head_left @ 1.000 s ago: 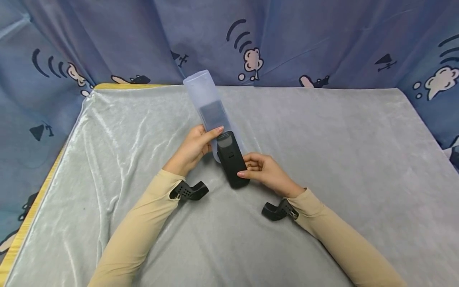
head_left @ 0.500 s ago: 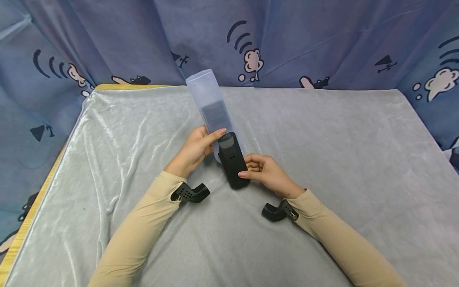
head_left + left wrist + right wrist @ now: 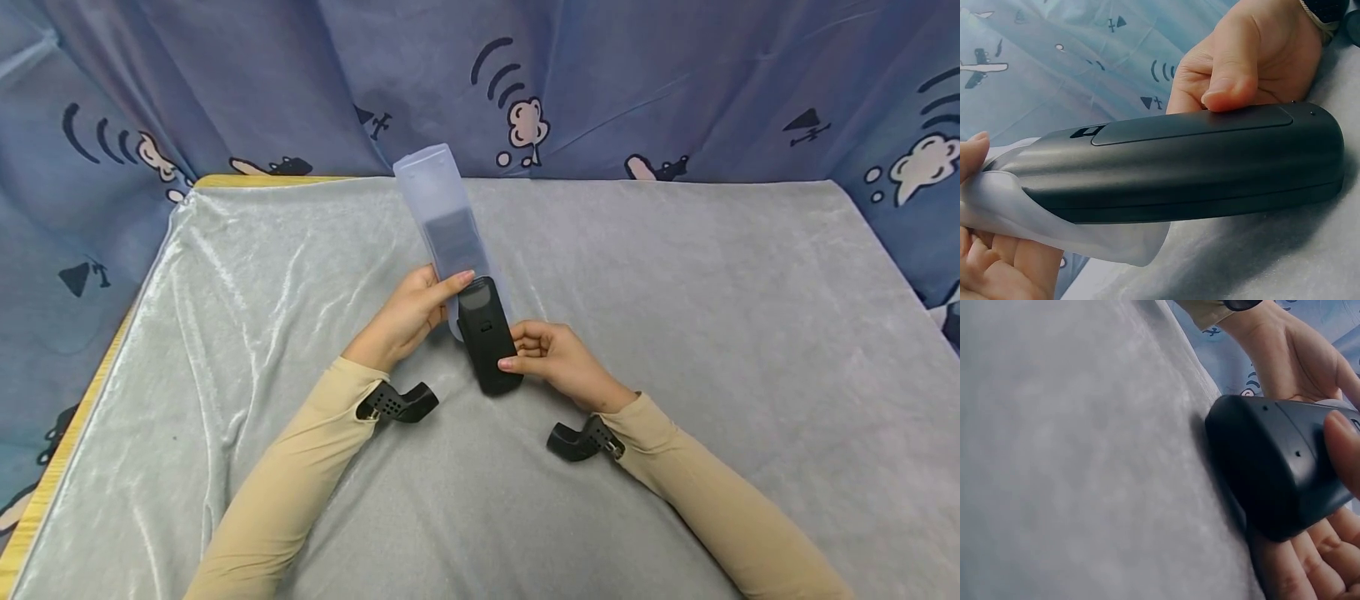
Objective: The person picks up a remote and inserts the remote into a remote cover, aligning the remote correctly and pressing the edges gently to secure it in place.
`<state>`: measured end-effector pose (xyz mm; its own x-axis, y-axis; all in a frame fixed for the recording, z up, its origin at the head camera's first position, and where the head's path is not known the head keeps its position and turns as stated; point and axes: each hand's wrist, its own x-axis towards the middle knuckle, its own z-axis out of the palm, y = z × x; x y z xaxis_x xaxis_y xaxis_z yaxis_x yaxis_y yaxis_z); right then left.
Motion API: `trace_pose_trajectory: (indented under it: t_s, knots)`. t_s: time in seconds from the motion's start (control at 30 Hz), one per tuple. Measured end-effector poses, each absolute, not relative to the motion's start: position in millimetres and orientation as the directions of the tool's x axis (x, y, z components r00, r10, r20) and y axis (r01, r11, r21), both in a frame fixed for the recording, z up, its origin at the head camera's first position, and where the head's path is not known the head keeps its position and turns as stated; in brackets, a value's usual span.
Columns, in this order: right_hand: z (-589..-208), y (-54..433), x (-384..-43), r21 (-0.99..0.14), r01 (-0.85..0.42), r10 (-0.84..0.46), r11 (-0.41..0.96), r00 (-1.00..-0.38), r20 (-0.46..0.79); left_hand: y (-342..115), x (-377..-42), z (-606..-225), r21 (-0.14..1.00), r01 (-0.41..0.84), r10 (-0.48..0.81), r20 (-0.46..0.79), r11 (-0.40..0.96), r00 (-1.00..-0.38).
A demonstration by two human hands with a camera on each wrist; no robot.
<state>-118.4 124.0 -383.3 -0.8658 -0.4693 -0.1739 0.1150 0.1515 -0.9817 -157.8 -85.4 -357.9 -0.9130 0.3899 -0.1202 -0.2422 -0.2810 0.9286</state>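
Note:
A black remote control (image 3: 491, 350), its back with the battery cover facing up, sits partway inside a translucent silicone sleeve (image 3: 429, 179). The dark top part of the remote shows through the sleeve, while the far end of the sleeve is unfilled. My left hand (image 3: 405, 315) grips the sleeve around its mouth, thumb on top at the remote's edge. In the left wrist view, a loose flap of the sleeve (image 3: 1116, 240) hangs under the remote. My right hand (image 3: 557, 360) pinches the remote near its lower end, thumb above and fingers beneath, partly hidden.
A grey velvety cloth (image 3: 712, 333) covers the table, with folds on the left side. Yellow table edge (image 3: 82, 400) shows along the left. A blue patterned curtain (image 3: 600, 83) stands behind the table and at both sides.
The sleeve's far end has shifted slightly right, and my left hand has moved a little right with it. My right hand and the remote have hardly moved.

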Motion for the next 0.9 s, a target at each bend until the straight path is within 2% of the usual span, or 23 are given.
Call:
trace_pose_trajectory:
  t_s: [0.9]
  knots:
    - [-385.6, 123.6, -118.2, -0.98, 0.127, -0.436, 0.154, -0.881, -0.183, -82.8, -157.3, -359.4, 0.946, -0.229, 0.386, -0.128, -0.228, -0.914]
